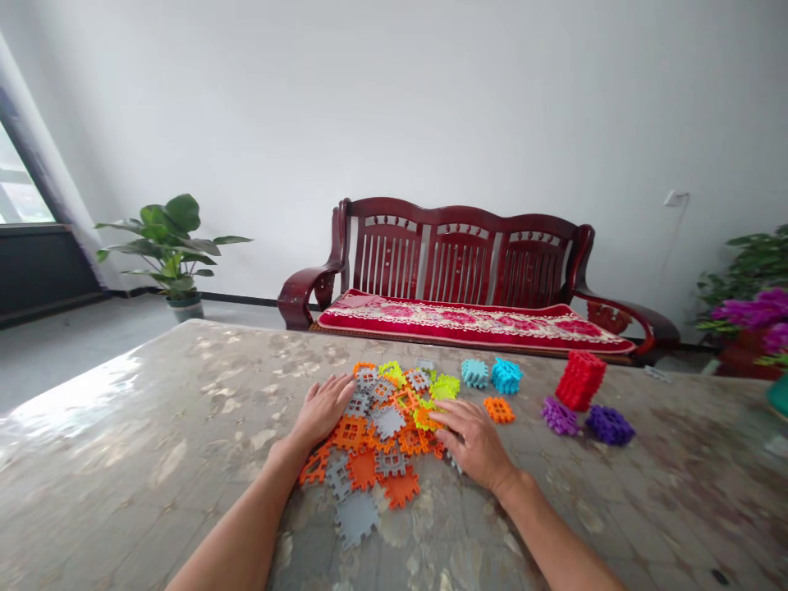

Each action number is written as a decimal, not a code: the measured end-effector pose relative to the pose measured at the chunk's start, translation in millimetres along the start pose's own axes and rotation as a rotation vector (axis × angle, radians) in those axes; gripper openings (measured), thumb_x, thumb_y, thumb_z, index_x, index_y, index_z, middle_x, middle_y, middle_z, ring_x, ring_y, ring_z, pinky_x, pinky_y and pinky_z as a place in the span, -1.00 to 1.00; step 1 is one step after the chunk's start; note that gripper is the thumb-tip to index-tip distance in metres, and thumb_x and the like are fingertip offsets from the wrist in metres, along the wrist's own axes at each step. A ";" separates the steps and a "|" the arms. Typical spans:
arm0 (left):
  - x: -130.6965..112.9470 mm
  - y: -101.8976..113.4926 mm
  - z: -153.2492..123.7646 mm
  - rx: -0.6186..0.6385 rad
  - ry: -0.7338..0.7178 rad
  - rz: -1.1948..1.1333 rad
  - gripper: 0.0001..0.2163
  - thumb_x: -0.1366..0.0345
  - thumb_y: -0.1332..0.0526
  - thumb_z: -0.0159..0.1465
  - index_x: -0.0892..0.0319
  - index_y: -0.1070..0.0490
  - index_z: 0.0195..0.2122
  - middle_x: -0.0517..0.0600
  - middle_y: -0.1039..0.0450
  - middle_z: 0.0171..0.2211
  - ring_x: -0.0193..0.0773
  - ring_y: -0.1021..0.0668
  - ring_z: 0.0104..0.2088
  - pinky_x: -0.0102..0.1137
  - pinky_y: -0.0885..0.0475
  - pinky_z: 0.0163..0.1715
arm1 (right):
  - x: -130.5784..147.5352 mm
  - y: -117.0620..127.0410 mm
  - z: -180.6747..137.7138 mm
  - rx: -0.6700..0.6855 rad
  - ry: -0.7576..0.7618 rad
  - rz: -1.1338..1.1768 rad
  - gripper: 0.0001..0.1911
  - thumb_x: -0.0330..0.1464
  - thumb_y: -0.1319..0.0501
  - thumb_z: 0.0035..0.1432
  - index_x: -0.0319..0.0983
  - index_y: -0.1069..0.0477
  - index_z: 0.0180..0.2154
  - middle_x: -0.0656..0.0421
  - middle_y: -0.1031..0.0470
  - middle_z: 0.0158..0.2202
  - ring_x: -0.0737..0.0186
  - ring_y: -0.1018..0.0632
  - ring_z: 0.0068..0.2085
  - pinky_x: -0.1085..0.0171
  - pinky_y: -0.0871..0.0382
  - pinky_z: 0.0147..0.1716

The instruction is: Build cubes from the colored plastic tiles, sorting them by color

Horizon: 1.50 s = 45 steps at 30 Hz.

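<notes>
A loose pile of orange, grey and yellow-green interlocking plastic tiles (388, 422) lies on the table in front of me. Along its left edge rests my left hand (324, 408), open, with the fingers stretched out against the nearest tiles. My right hand (473, 442) is on the other side, palm down and fingers apart. Its fingertips reach over an orange tile and a yellow-green tile (424, 416); neither is visibly gripped. A single orange tile (499, 410) lies just beyond the right hand. Some tiles are hidden under others.
Right of the pile stand a pale blue stack (474, 373), a bright blue stack (506, 376), a tall red stack (579, 381), a light purple stack (560, 416) and a dark purple stack (610, 425). Behind the patterned table (185, 427) is a wooden bench (461, 254).
</notes>
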<state>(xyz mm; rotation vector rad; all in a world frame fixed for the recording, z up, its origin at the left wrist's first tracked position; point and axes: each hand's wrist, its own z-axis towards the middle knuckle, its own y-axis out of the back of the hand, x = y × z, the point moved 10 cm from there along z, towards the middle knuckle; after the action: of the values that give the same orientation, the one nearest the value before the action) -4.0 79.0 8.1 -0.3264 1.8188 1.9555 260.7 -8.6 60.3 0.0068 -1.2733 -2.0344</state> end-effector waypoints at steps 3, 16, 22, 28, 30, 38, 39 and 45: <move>-11.4 -4.9 -0.5 0.005 -0.019 -0.017 -0.49 0.06 0.21 0.38 0.03 -0.21 0.27 -0.01 -0.21 0.29 -0.07 -0.15 0.33 -0.03 0.05 0.29 | -10.0 9.8 0.6 -0.083 -0.078 0.085 -0.72 -0.23 -0.09 0.29 -0.06 -0.54 -0.09 0.13 -0.54 -0.01 0.14 -0.49 0.03 0.09 -0.32 0.05; -15.2 19.4 0.3 -0.191 -0.064 -0.316 -0.45 0.00 0.15 0.34 0.18 -0.30 0.19 0.03 -0.38 0.18 -0.16 -0.38 0.20 -0.30 -0.21 0.22 | -81.0 7.9 -3.5 -0.172 -0.498 0.115 -0.58 -0.22 -0.04 0.21 -0.21 -0.46 0.02 0.05 -0.57 -0.05 0.09 -0.56 -0.04 0.16 -0.41 -0.05; -9.8 13.6 5.7 -0.194 -0.064 -0.292 -0.49 0.03 0.12 0.33 0.18 -0.36 0.13 0.06 -0.43 0.13 -0.15 -0.42 0.16 -0.27 -0.24 0.20 | -61.1 10.2 0.3 -0.128 -0.436 -0.085 -0.57 -0.27 -0.06 0.24 -0.21 -0.39 0.10 0.03 -0.50 0.04 0.11 -0.50 0.05 0.18 -0.33 0.04; -7.5 11.7 8.9 -0.206 -0.058 -0.300 -0.49 0.04 0.11 0.31 0.21 -0.38 0.11 0.10 -0.45 0.11 -0.12 -0.44 0.14 -0.24 -0.25 0.19 | -44.0 6.0 2.8 -0.029 -0.456 -0.240 -0.45 -0.18 -0.20 0.15 -0.23 -0.34 0.14 0.01 -0.49 0.03 0.05 -0.44 0.09 0.18 -0.27 0.07; -6.6 12.1 9.2 -0.218 -0.062 -0.307 -0.49 0.04 0.10 0.31 0.20 -0.39 0.11 0.10 -0.45 0.10 -0.11 -0.44 0.13 -0.23 -0.25 0.18 | -40.1 3.2 4.1 0.004 -0.452 -0.278 -0.42 -0.16 -0.22 0.12 -0.25 -0.34 0.14 0.01 -0.49 0.03 0.02 -0.45 0.07 0.17 -0.27 0.06; -5.5 14.4 8.8 -0.244 -0.065 -0.321 -0.53 0.05 0.06 0.30 0.17 -0.42 0.07 0.08 -0.48 0.07 -0.11 -0.46 0.10 -0.22 -0.27 0.17 | -38.5 2.9 3.9 -0.044 -0.458 -0.239 -0.47 -0.27 -0.22 0.09 -0.24 -0.34 0.12 0.06 -0.53 -0.06 0.05 -0.49 -0.03 0.17 -0.31 -0.03; -5.4 14.2 9.1 -0.242 -0.065 -0.321 -0.53 0.05 0.06 0.30 0.16 -0.41 0.08 0.07 -0.48 0.08 -0.11 -0.46 0.11 -0.22 -0.27 0.17 | -39.5 3.3 3.1 -0.059 -0.465 -0.212 -0.46 -0.30 -0.22 0.08 -0.22 -0.33 0.12 0.09 -0.54 -0.08 0.08 -0.50 -0.05 0.19 -0.32 -0.04; -1.1 12.6 11.9 -0.237 -0.061 -0.314 -0.50 0.03 0.06 0.29 0.21 -0.41 0.07 0.11 -0.47 0.07 -0.09 -0.45 0.12 -0.22 -0.26 0.18 | -36.7 7.3 1.5 -0.096 -0.443 -0.182 -0.50 -0.32 -0.22 0.07 -0.20 -0.34 0.09 0.11 -0.51 -0.09 0.12 -0.47 -0.05 0.22 -0.29 -0.02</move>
<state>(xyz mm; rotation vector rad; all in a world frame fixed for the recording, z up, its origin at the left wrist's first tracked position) -7.5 90.2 21.0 -0.5825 1.4012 1.9321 291.4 11.9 53.7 -0.4068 -1.4800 -2.3362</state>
